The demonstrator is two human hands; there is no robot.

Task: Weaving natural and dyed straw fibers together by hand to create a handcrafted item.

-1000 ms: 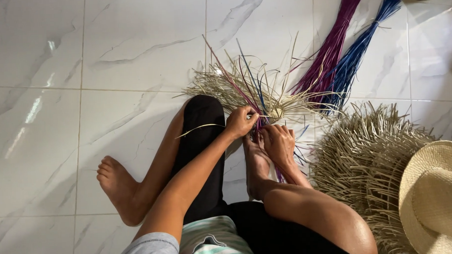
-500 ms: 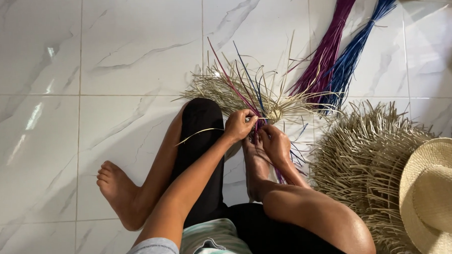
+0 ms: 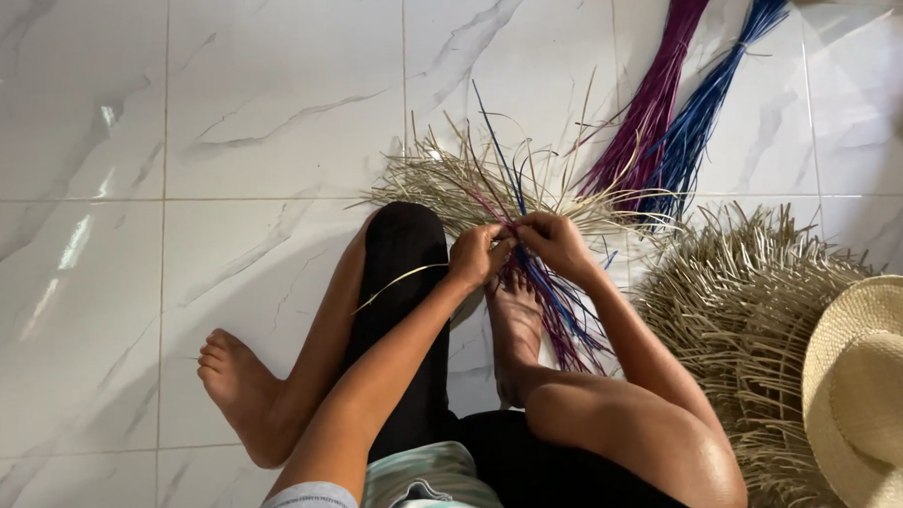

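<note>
Left hand (image 3: 475, 255) and right hand (image 3: 554, 242): closed together, fingertips pinching purple and blue strands (image 3: 553, 306) at the centre of a straw weaving (image 3: 489, 188), spread on the floor just beyond the grip. Strand tails trailing back from the grip over a bare foot (image 3: 514, 332). Beyond and right of the grip: loose purple bundle (image 3: 656, 97), blue bundle (image 3: 711, 100). Right of the grip: fringed straw piece (image 3: 744, 314), finished straw hat (image 3: 871, 390). Risk, judged: pinched strands slipping or crossing wrongly if the hold slackens; brittle straw snapping under a hard pull. Against half a second earlier: hands drawn closer, now touching; weaving in the same place.
</note>
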